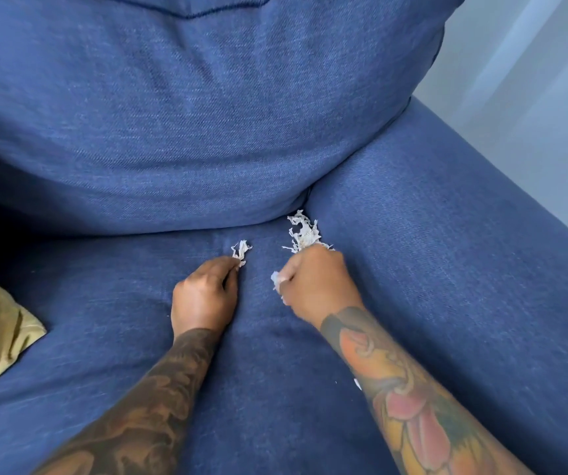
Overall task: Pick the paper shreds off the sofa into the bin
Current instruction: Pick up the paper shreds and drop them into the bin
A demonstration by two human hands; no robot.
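Two tattooed hands are gathering white paper shreds mid-frame on the blue denim-weave sofa seat (310, 389): the left hand (203, 296) pinching a small tuft (240, 250), the right hand (316, 286) clutching the bigger clump (303, 233) just above-right.

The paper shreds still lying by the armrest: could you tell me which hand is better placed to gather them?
Probably the right hand: its knuckles touch that loose pile, though it already grips some shreds. The left hand pinches a small tuft farther away.
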